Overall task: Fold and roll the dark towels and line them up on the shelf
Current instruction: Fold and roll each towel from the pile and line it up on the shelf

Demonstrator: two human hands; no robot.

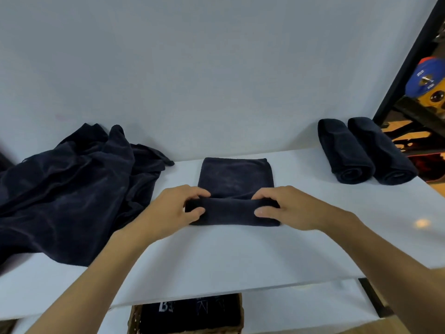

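Observation:
A folded dark navy towel [236,177] lies flat in the middle of the white shelf [216,256], its near end turned up into a short roll. My left hand [173,208] grips the roll's left end, thumb in front and fingers curled over the top. My right hand [286,208] grips the right end the same way. Two finished rolled towels [346,153] [382,153] lie side by side at the shelf's back right, touching each other. A heap of loose dark towels [72,189] covers the shelf's left part.
A pale wall [192,68] rises right behind the shelf. Under the shelf's front edge sits a woven basket [134,319] with dark cloth inside. A black frame [409,56] and coloured objects stand at the far right.

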